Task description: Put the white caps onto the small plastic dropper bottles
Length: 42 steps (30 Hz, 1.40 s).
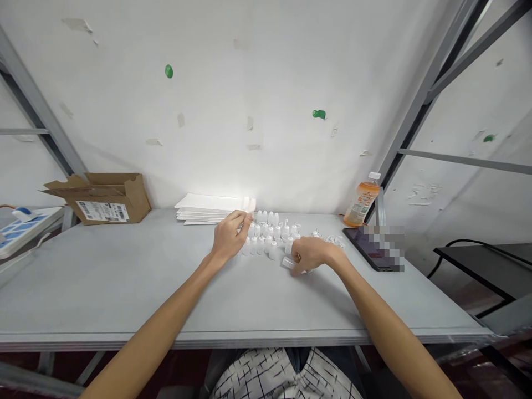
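Small white plastic bottles (261, 244) with thin stems or loops on their caps stand in a loose cluster on the grey table (124, 277). At the cluster's left side is my left hand (229, 235), fingers pinched together and raised; what is between the fingertips, if anything, is too small to make out. My right hand (310, 253) rests low at the cluster's right front, fingers curled down around a small clear-white plastic piece (287, 262) that lies tilted and sticks out to the left. Its rest is hidden under the fingers.
Behind my left hand lies a stack of white folded sheets (208, 208). An opened cardboard box (110, 199) stands at the back left. On the right are an orange drink bottle (362, 202) and a dark phone or tablet (368, 249). Loose white pieces (334, 240) lie beyond my right hand.
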Tool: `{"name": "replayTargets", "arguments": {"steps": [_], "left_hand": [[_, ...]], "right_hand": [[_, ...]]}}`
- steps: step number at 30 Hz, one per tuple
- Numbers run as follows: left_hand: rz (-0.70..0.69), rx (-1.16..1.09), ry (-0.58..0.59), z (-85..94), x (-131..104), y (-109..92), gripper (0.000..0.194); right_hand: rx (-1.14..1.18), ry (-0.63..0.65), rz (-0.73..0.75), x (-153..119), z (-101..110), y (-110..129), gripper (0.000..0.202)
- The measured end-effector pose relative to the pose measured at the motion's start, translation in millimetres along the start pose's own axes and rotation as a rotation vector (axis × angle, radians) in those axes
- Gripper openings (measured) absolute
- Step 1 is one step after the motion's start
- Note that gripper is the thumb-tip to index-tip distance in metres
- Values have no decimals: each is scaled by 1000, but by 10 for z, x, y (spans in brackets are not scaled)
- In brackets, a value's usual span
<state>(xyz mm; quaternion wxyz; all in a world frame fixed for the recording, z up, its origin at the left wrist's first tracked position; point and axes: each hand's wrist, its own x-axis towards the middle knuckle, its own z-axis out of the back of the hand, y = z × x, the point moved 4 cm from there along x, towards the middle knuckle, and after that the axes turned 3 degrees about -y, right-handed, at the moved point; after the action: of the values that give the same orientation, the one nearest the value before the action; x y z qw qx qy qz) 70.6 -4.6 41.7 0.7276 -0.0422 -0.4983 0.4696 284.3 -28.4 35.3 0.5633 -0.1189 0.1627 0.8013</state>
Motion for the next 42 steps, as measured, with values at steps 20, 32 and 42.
{"name": "replayTargets", "arguments": {"steps": [20, 32, 42], "left_hand": [[-670, -16, 19, -153, -323, -508, 28], [-583, 103, -149, -138, -248, -375, 17], [-534, 104, -130, -105, -235, -401, 21]], "right_hand": [[783, -221, 370, -70, 230, 76, 38], [927, -598, 361, -107, 348, -50, 42], [910, -623, 400, -74, 321, 27, 43]]}}
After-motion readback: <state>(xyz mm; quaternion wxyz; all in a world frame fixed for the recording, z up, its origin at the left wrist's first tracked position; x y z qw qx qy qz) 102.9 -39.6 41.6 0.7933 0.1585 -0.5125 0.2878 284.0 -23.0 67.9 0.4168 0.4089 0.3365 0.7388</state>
